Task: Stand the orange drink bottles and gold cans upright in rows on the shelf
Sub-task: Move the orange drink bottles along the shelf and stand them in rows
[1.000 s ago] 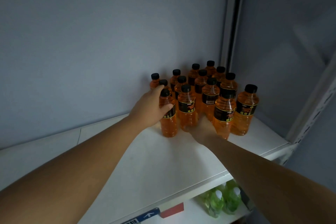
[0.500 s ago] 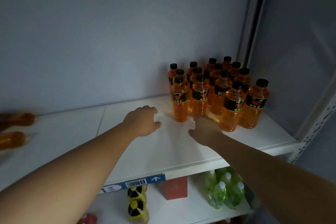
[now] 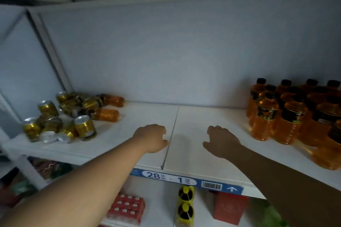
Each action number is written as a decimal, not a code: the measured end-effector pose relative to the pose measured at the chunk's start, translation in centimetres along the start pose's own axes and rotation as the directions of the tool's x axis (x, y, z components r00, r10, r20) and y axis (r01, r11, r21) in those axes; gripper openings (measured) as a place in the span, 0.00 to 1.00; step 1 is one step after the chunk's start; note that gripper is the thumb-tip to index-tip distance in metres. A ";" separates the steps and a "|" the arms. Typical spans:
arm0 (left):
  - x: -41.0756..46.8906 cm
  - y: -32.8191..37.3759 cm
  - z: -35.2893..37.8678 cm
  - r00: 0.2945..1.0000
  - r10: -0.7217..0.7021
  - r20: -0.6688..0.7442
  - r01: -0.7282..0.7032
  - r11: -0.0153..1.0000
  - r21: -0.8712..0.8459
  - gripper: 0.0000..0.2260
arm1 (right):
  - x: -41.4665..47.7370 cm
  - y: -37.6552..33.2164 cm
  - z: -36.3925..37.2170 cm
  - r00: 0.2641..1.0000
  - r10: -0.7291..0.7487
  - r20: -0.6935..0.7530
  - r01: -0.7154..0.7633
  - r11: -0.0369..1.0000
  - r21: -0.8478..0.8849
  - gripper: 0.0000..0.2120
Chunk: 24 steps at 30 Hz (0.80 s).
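Orange drink bottles (image 3: 287, 114) stand capped and upright in tight rows at the right end of the shelf (image 3: 193, 156). They are packed from the back wall toward the front edge and look like the finished part of the job. Two fallen bottles (image 3: 106, 114) lie on their sides near the back of the left end, touching a jumble of gold cans (image 3: 60, 118). Some cans stand and several lie tipped, with one upright can (image 3: 85, 127) at the heap's front right. Between the two groups, the person's left hand (image 3: 152, 138) and right hand (image 3: 220, 141) hang over the middle of the shelf, either side of the seam (image 3: 171, 134) between its panels. Their fingers are loosely curled and hold nothing. Idle hands between sorted and unsorted stock suggest a reach toward the left-end heap comes next, most likely for the fallen bottles. A blue label strip (image 3: 184, 179) runs along the front edge. Red packs (image 3: 127, 206) and yellow bottles (image 3: 185, 206) sit on the level below.
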State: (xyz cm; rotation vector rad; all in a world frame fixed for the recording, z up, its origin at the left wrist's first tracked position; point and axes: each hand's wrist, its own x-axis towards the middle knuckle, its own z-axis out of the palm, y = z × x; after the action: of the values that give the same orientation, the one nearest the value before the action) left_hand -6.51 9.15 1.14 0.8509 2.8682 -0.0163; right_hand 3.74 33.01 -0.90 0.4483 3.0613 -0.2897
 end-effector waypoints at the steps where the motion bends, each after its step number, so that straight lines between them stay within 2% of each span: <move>1: -0.6 -2.0 -0.1 1.000 -0.020 -0.009 0.019 1.000 -0.006 0.26 | 0.6 -2.0 0.1 1.000 -0.021 0.007 0.021 1.000 0.000 0.26; 7: -3.9 -14.9 -1.7 0.987 -0.149 -0.065 0.145 0.987 -0.073 0.23 | 4.4 -13.3 1.7 0.990 -0.136 0.036 0.137 0.990 -0.031 0.26; 12: -4.9 -23.8 -3.4 0.967 -0.221 -0.124 0.195 0.962 -0.189 0.13 | 7.8 -20.1 2.6 0.986 -0.163 0.021 0.164 0.986 -0.034 0.26; 15: -4.4 -27.1 -4.3 0.955 -0.256 -0.152 0.213 0.944 -0.251 0.07 | 9.6 -23.0 3.3 0.982 -0.181 0.046 0.183 0.982 -0.038 0.26; 19: -2.3 -30.3 -5.1 0.937 -0.297 -0.182 0.241 0.931 -0.276 0.10 | 12.4 -25.5 4.4 0.976 -0.214 0.041 0.216 0.973 -0.076 0.25; 24: 0.7 -33.5 -6.1 0.925 -0.324 -0.198 0.260 0.921 -0.292 0.05 | 17.5 -26.6 4.7 0.969 -0.237 0.065 0.242 0.967 -0.078 0.24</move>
State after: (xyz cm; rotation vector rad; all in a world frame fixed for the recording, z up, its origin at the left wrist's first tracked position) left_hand -26.14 -18.29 6.02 0.3891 3.0993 0.4529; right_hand -20.61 11.97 -1.80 0.0633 3.0576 -0.1727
